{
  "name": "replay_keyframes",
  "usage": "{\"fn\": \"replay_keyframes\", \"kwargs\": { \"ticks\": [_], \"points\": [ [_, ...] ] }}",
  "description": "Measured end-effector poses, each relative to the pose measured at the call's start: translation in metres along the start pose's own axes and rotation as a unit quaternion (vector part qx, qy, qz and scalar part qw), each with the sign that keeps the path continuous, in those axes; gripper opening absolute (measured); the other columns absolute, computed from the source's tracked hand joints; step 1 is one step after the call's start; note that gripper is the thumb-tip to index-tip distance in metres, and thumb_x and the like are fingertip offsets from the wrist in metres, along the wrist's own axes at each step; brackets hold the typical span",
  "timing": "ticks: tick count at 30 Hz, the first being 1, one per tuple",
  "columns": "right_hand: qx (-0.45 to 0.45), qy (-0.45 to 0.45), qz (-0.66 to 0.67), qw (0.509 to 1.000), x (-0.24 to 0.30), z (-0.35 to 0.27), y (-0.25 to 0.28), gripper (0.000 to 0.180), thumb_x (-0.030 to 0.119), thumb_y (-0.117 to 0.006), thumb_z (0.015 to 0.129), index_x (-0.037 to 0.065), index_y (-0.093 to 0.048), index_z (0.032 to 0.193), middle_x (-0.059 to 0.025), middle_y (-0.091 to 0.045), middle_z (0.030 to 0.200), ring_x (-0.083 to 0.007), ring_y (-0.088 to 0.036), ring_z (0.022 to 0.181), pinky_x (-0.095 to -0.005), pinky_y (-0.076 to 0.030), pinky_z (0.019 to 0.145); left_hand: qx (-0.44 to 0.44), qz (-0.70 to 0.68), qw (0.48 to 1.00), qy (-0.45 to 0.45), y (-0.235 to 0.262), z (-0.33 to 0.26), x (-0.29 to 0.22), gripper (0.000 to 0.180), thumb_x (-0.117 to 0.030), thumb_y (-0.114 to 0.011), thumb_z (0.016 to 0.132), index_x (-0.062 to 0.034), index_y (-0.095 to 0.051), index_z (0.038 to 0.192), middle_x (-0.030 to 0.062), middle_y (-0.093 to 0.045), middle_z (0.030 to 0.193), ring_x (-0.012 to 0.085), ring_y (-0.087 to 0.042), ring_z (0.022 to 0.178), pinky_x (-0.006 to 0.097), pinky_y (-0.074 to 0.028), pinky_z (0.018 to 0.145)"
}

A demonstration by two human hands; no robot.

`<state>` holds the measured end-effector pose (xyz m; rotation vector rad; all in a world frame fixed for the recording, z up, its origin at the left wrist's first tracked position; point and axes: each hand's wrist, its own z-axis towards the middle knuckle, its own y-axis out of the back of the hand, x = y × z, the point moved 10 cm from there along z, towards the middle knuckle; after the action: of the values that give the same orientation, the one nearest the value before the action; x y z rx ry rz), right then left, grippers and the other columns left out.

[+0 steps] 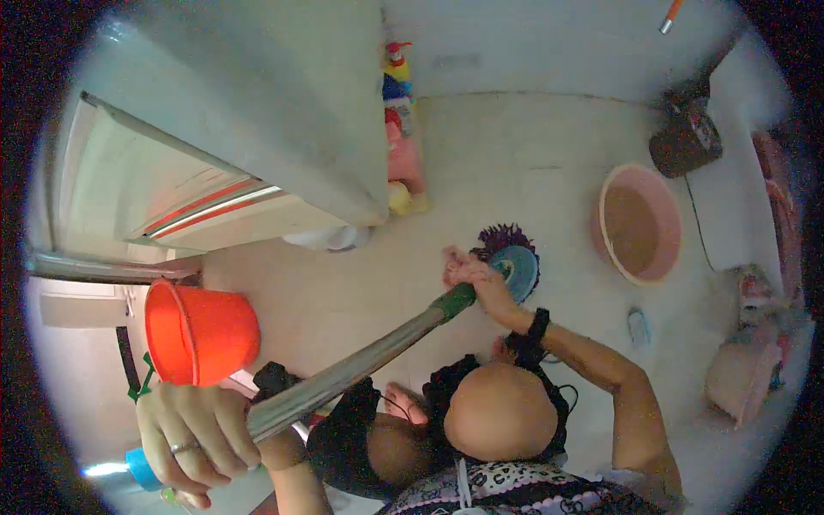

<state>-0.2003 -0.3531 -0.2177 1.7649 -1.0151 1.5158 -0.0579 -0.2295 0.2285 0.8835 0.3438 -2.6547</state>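
My left hand (196, 433), with a ring on one finger, wraps round the upper end of a mop (360, 360). Its metal pole slants away toward the middle and has a green collar lower down. At the far end are a blue disc head and dark purple strands, close to the floor. My right hand (481, 279), a black band at its wrist, is closed at the lower pole just above the head; its fingers are blurred and partly hidden by the collar. My bent knees show below the pole.
An orange-red bucket (215, 335) stands left, below a pale cabinet-like unit (215, 112). A pink basin (661, 223) with murky contents is at right, near a dark bin (687, 146). Cleaning bottles (399, 129) line the unit's side. A pinkish container (738, 378) lies far right.
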Motion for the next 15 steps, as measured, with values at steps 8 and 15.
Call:
{"fn": "replay_keyframes", "kwargs": {
  "ticks": [8, 15],
  "points": [
    [0.14, 0.05, -0.193, 0.97, 0.01, -0.008, -0.007, 0.021, 0.024, -0.04, 0.088, 0.006, -0.049, 0.094, -0.0075, -0.048, 0.08, -0.0218, -0.047, 0.079, -0.0346, -0.04, 0.071, -0.079, 0.012, 0.996, -0.044, 0.002, -0.016, 0.0, 0.02, -0.008, -0.054, 0.075, -0.0043, -0.045, 0.058, 0.0077, -0.04, 0.05, 0.0179, -0.042, 0.043, 0.029, -0.035, 0.043],
    [0.107, 0.082, -0.346, 0.928, -0.007, 0.017, -0.002, 0.031, 0.028, -0.04, 0.087, 0.001, -0.056, 0.086, -0.0115, -0.052, 0.072, -0.0202, -0.049, 0.065, -0.0349, -0.039, 0.058, -0.732, 0.231, 0.63, -0.117, 0.043, -0.131, -0.016, 0.025, -0.021, -0.048, 0.085, -0.0098, -0.043, 0.063, 0.0022, -0.033, 0.051, 0.0149, -0.036, 0.047, 0.026, -0.033, 0.05]
  ]
}}
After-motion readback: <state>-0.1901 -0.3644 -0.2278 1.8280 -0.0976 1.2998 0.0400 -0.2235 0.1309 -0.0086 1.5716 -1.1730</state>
